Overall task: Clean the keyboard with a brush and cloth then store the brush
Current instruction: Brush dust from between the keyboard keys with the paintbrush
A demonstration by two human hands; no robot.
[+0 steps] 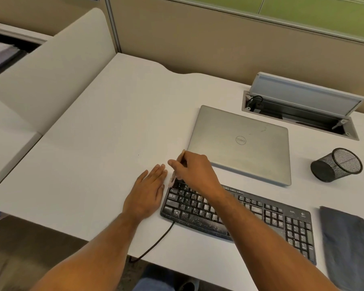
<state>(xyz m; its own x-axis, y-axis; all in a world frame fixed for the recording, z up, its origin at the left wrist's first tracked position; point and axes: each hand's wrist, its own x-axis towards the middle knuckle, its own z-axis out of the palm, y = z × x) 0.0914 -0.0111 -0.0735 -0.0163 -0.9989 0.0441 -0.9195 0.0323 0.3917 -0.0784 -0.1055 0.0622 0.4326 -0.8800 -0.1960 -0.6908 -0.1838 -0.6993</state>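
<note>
The dusty keyboard [237, 215] lies at the desk's [114, 127] near edge. The right hand [194, 172] pinches the brush [178, 169] at its top-left corner; short outward strokes suit. The left hand [147, 192] rests flat beside it, steadying.

Black white-speckled keyboard [239, 215], silver laptop [241, 143], grey cloth [346, 246], black mesh cup [337, 164].

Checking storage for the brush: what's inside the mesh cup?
The mesh cup lies tipped on the desk; its visible interior looks empty, though its depths are too dark to confirm.
</note>
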